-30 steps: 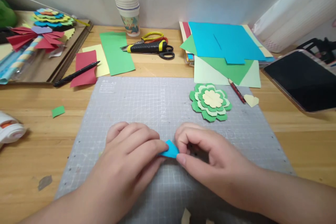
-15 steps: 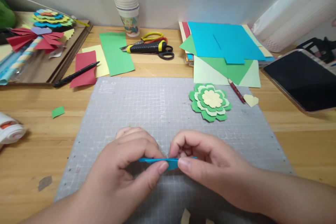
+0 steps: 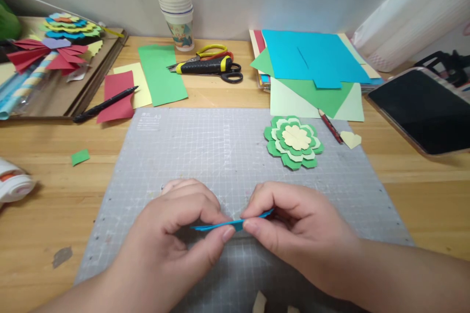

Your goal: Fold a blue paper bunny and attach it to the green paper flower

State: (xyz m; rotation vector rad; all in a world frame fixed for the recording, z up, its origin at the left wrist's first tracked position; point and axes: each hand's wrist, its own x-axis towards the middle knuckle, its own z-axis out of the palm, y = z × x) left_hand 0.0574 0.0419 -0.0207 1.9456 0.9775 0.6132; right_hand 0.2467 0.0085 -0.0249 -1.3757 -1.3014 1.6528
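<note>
Just above the grey cutting mat (image 3: 183,151), a folded piece of blue paper (image 3: 238,225) is held nearly edge-on. My left hand (image 3: 183,225) pinches its left part between thumb and forefinger. My right hand (image 3: 293,220) grips the right part the same way, its thumb close to the left one. The paper's right end tilts up a little, and my fingers hide much of it. Beyond my right hand, a layered green and cream paper flower (image 3: 295,139) lies on the mat.
A pencil (image 3: 330,126) and a cream paper scrap (image 3: 350,139) lie right of the flower. Behind are scissors (image 3: 232,74), a utility knife (image 3: 201,66), stacked paper cups (image 3: 179,19) and blue sheets (image 3: 308,58). A black pen (image 3: 106,103) rests on red paper; a tablet (image 3: 422,107) is at right.
The blue paper has gone from nearly level to tilted, its right end higher. My right thumb and forefinger have shifted slightly left along it. My left hand has barely moved.
</note>
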